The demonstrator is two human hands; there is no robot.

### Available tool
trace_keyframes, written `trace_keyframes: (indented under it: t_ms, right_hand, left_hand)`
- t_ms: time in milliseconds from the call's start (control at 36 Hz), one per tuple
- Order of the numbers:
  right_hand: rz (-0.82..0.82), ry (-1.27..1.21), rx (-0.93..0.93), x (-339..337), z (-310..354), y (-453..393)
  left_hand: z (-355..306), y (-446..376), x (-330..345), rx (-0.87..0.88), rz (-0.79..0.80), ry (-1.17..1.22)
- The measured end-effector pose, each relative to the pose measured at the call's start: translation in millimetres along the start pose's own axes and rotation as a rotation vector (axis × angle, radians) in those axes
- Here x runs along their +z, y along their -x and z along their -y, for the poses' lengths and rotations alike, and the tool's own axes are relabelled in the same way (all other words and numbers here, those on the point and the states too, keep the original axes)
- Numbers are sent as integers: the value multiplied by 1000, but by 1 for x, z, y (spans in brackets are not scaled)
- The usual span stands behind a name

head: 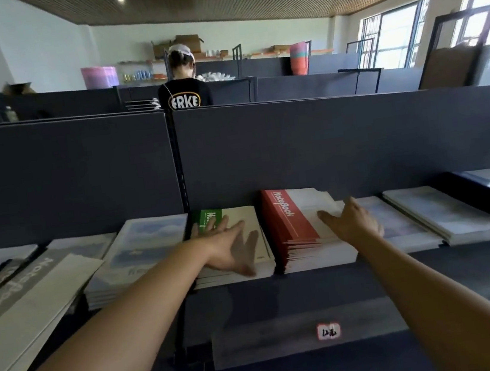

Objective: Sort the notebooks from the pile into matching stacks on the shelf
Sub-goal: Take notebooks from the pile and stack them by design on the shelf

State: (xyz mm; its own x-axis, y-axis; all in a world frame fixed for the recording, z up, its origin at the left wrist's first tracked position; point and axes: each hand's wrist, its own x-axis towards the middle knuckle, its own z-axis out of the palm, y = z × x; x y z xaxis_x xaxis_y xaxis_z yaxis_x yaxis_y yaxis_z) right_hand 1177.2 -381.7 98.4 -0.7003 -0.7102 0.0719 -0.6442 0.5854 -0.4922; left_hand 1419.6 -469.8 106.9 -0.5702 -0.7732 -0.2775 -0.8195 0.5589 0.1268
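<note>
A stack of green-spined notebooks [243, 216] lies on the dark shelf [314, 297]. My left hand [230, 246] rests flat on its top cover, fingers spread. Right of it stands a taller stack of red-spined notebooks [289, 223] marked "NoteBook". My right hand [351, 221] lies open on the white part of that stack's top cover, holding nothing. A stack with sky-picture covers [140, 252] sits left of the green one. A grey-spined notebook pile [25, 304] lies slanted at far left.
More pale stacks [447, 214] and a black-covered stack [488, 194] line the shelf to the right. A dark back panel [325, 143] rises behind the stacks. A person in a black shirt [185, 96] stands beyond it, back turned. A white label [328, 331] marks the shelf's front.
</note>
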Motion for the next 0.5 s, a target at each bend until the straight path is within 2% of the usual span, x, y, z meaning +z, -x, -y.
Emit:
trace_keyframes:
  t_ms: [111, 167, 250, 361, 500]
  right_hand:
    - [59, -284, 65, -2, -12, -14]
    - [84, -385, 60, -1, -14, -20]
    - [135, -513, 67, -1, -15, -28]
    - [208, -444, 69, -1, -8, -37]
    - [308, -410, 126, 2, -4, -52]
  left_hand:
    - [-38, -6, -8, 89, -161, 698]
    - [-58, -10, -12, 83, -211, 893]
    - [-77, -29, -14, 16, -251, 1095]
    - [-84, -65, -14, -93, -274, 1205]
    - [-88, -90, -12, -145, -216, 1344]
